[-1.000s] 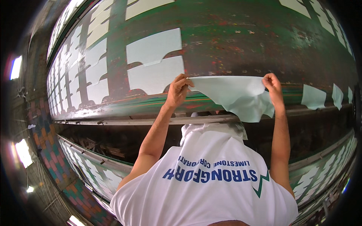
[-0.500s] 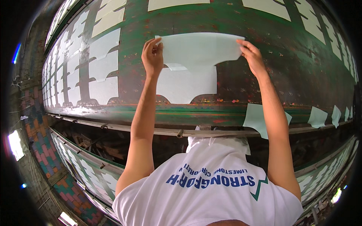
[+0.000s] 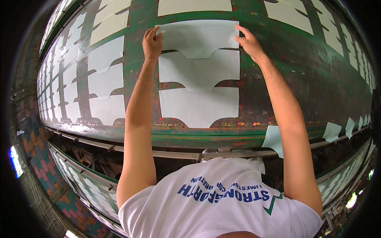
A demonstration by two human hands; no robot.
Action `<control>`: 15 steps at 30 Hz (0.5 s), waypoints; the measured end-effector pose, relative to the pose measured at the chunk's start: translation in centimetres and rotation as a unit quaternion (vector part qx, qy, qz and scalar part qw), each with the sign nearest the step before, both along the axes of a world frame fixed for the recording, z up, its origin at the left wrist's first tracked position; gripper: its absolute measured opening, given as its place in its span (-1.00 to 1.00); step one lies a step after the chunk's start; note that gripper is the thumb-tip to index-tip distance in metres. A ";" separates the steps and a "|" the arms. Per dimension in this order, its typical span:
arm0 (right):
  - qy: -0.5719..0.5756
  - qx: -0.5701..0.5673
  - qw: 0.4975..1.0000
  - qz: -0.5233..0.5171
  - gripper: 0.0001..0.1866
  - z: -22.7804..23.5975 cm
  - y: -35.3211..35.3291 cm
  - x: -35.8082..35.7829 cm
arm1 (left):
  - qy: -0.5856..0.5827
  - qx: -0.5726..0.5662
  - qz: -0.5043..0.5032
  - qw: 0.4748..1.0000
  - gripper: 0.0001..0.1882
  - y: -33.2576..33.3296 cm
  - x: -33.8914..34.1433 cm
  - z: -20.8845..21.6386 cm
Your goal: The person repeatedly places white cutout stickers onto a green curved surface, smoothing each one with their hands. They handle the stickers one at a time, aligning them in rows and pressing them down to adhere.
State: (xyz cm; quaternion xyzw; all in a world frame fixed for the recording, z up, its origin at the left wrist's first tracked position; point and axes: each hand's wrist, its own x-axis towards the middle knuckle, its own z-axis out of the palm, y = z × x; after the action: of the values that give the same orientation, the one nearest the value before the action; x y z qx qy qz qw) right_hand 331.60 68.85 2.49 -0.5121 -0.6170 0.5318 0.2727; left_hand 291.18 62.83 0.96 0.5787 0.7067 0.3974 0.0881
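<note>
A pale white cut fabric panel (image 3: 198, 36) lies flat at the top of a column on the long green table (image 3: 270, 95). Its narrower tab overlaps a second panel (image 3: 174, 67), with a third panel (image 3: 198, 105) below. At the top panel's left edge is my left hand (image 3: 152, 43), fingers bent and thumb apart, touching near the corner. My right hand (image 3: 250, 43) touches the opposite edge with fingers stretched and thumb spread. Neither hand visibly pinches the fabric.
More columns of panels (image 3: 106, 81) lie to the left, and others (image 3: 291, 16) at the far right. A few pale pieces (image 3: 332, 132) hang over the table's near edge. A metal rail (image 3: 178, 154) runs along that edge, close to my body.
Both hands have moved farther away over the table with the top panel. It was held up by its corners and now lies flat, uncovering the panels beneath. My fingers have loosened.
</note>
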 end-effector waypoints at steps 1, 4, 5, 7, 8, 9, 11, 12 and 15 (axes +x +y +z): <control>0.003 0.016 1.000 0.016 -0.34 -0.1 0.4 -0.2 | 0.011 0.007 -0.007 1.000 -0.67 0.4 -0.2 -0.1; -0.027 0.009 0.999 0.021 -0.33 0.0 1.4 -0.5 | 0.031 0.008 -0.025 0.999 -0.67 1.4 -0.7 -0.6; -0.039 0.012 0.999 0.027 -0.32 0.1 1.5 -0.6 | 0.034 0.004 -0.031 0.999 -0.66 1.6 -0.9 -0.9; -0.045 0.009 0.999 0.029 -0.31 0.3 1.7 -0.8 | 0.091 0.005 -0.037 0.995 -0.65 1.9 -1.0 -1.6; -0.039 0.004 0.999 0.025 -0.30 0.4 1.6 -0.9 | 0.145 0.010 -0.037 0.989 -0.63 2.0 -1.0 -2.0; -0.030 0.001 0.999 0.024 -0.29 0.4 1.5 -1.1 | 0.198 0.012 -0.036 0.979 -0.61 2.2 -1.0 -2.3; -0.044 -0.005 0.999 0.027 -0.28 0.5 1.4 -1.2 | 0.237 -0.025 -0.017 0.971 -0.49 2.6 -0.4 -2.9; -0.049 -0.007 0.998 0.029 -0.28 0.4 1.4 -1.3 | 0.253 -0.057 -0.005 0.966 -0.42 2.9 0.1 -3.2; -0.038 0.034 0.998 0.027 -0.26 0.0 1.2 -1.1 | 0.251 -0.135 0.053 0.957 -0.20 4.0 3.8 -4.1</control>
State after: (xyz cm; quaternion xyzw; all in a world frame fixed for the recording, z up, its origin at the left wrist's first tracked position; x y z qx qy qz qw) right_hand 330.51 70.03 2.46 -0.5057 -0.6579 0.4978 0.2522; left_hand 295.02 66.80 -3.14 0.6042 0.7828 0.1443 -0.0364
